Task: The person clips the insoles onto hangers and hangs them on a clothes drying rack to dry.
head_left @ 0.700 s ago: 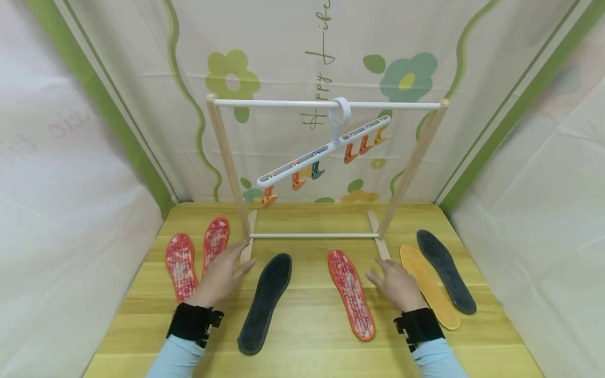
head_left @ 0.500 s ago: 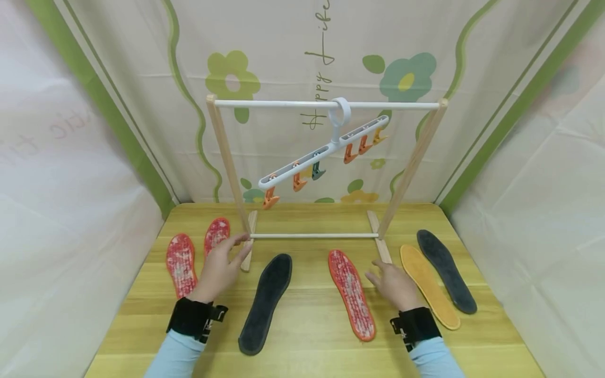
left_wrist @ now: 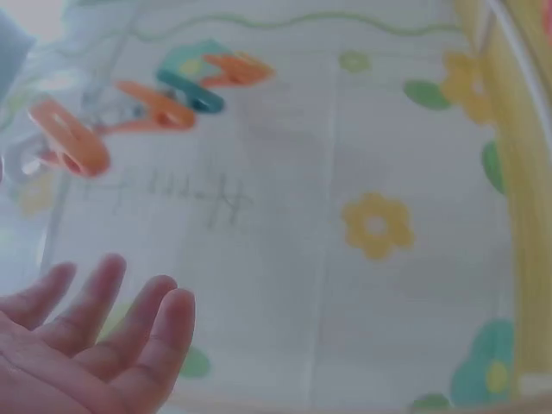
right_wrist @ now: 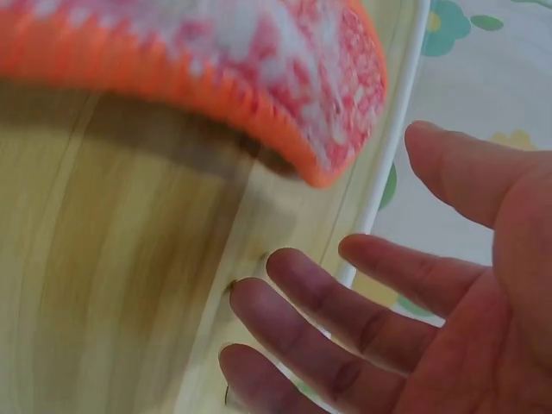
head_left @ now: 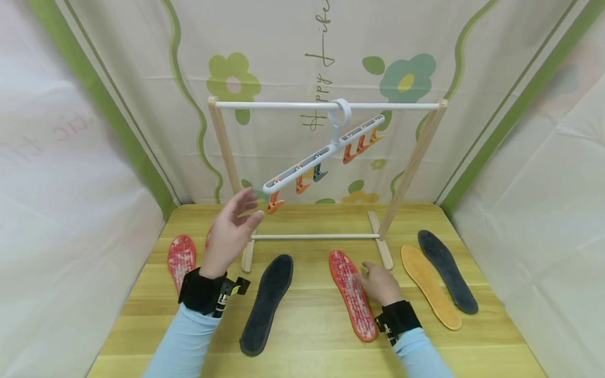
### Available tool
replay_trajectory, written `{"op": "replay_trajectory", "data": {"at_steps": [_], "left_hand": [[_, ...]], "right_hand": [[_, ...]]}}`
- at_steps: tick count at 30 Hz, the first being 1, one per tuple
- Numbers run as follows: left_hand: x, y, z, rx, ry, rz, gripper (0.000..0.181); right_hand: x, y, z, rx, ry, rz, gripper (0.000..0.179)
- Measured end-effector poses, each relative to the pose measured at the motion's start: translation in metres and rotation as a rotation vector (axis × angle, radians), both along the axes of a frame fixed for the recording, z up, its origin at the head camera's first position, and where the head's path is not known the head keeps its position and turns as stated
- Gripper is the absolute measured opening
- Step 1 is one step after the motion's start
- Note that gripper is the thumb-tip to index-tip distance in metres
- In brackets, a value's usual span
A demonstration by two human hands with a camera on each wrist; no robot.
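Observation:
My left hand (head_left: pixel 230 236) is raised just left of the hanger's near end, fingers loosely bent and holding nothing. Closest to it hangs an orange clip (head_left: pixel 274 203), which the left wrist view shows apart from the fingertips. The white clip hanger (head_left: pixel 302 169) carries several orange, green and yellow clips and hangs by its ring from the rack's top bar (head_left: pixel 274 105). Over on the right, my right hand (head_left: pixel 382 283) hovers beside a red-and-white insole (head_left: pixel 350 289) with an orange edge. In the right wrist view its fingers (right_wrist: pixel 293 332) are spread, with a gap to the insole.
A dark insole (head_left: pixel 267 304) lies left of centre. Another red insole (head_left: pixel 181 257) is at far left, with one more mostly hidden behind my left hand. A yellow insole (head_left: pixel 430 286) and a dark insole (head_left: pixel 448 270) lie at right. The rack's wooden feet (head_left: pixel 385 254) stand on the table.
My left hand has risen from beside the rack's left foot toward the hanger's near end. My right hand has shifted left to the red insole. The hanger has turned slightly.

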State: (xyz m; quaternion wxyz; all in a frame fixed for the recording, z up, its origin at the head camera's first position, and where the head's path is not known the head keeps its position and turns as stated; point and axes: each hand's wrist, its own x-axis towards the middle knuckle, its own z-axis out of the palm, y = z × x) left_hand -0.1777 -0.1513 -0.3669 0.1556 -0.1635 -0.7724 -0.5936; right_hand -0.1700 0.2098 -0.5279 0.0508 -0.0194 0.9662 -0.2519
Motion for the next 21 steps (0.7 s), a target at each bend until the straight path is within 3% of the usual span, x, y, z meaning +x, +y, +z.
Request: {"op": "replay_trajectory", "data": {"at_steps": [7, 13, 21], "left_hand": [[-0.002, 0.024, 0.023, 0.012, 0.034, -0.062, 0.064], [-0.005, 0.034, 0.028, -0.053, 0.032, -0.011, 0.072], [-0.009, 0.042, 0.032, -0.071, 0.053, 0.023, 0.066]], "right_hand": [[-0.007, -0.009, -0.002, 0.031, 0.005, -0.023, 0.056], [-0.011, -0.019, -0.003, 0.030, -0.008, -0.049, 0.062], [-0.015, -0.030, -0.006, 0.052, 0.021, -0.057, 0.064]]}}
